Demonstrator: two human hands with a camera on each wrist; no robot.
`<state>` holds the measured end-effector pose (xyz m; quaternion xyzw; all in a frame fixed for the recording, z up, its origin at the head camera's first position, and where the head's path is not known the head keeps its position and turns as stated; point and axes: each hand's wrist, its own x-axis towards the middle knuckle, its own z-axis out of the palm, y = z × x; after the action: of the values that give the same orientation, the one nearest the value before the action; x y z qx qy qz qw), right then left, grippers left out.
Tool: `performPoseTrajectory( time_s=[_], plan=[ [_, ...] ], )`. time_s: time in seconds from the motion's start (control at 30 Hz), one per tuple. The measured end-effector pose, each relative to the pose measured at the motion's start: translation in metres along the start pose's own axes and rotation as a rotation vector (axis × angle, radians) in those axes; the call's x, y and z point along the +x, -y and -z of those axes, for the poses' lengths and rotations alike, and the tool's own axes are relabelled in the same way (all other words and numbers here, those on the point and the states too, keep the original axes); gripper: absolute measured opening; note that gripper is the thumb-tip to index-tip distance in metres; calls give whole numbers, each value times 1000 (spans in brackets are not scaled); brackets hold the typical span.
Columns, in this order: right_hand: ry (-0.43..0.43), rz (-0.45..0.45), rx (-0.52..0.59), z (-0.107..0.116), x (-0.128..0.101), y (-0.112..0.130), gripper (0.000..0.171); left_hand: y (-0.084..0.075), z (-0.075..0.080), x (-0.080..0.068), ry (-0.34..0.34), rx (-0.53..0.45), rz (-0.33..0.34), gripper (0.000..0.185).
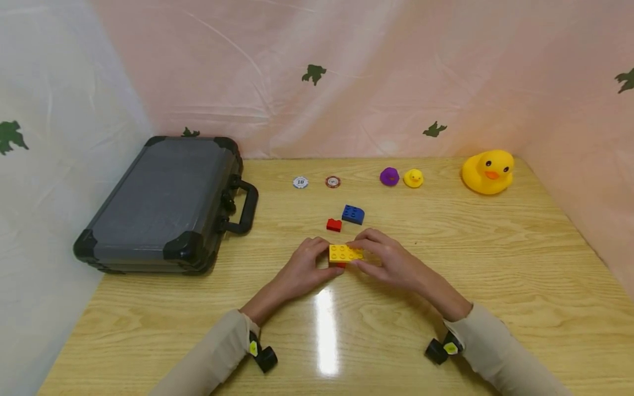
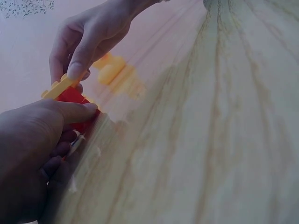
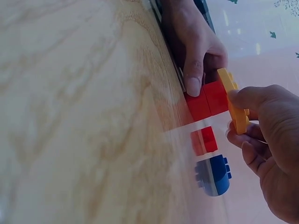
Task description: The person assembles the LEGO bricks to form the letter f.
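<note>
Yellow brick: thin and flat, two rows of studs facing up, set across the red stack — its right end juts past, pinched by the right hand.
Red stack: two blocks, one atop the other, gripped low down by the left hand.

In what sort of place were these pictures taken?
Probably a makeshift indoor recording booth, though I cannot be sure: pink sheeting rises behind a wood-grained table, and two wrist cameras are being worn.
</note>
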<state>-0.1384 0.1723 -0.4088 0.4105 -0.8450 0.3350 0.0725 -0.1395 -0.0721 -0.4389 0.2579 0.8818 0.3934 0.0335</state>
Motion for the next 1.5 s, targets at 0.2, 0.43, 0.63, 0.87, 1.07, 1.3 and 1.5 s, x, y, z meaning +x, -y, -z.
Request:
performPoseTrajectory(
  time_s=[0.2, 0.43, 0.63, 0.87, 1.07, 1.3, 1.5],
  plan=[
    [16, 11, -10, 2, 1, 0, 33, 0, 0, 1, -8, -6, -7, 34],
    [18, -12, 1, 0, 0, -2, 35, 1, 0, 1, -1, 0, -9, 35],
    [-5, -3, 3, -2, -2, -4, 38, 1, 0, 0, -1, 5, -9, 34],
    [-34, -26, 70, 4, 4, -7, 31, 0, 1, 0, -2, -6, -13, 35],
    [-76, -16, 139, 4, 15, -22, 21, 0, 1, 0, 5, -2, -9, 34],
    [-65, -67, 142, 1, 30, -39, 20, 1, 1, 1, -3, 0, -27, 32],
    [-37, -67, 131, -3, 42, -43, 19, 1, 1, 1, 2, 8, -21, 31]
  ],
)
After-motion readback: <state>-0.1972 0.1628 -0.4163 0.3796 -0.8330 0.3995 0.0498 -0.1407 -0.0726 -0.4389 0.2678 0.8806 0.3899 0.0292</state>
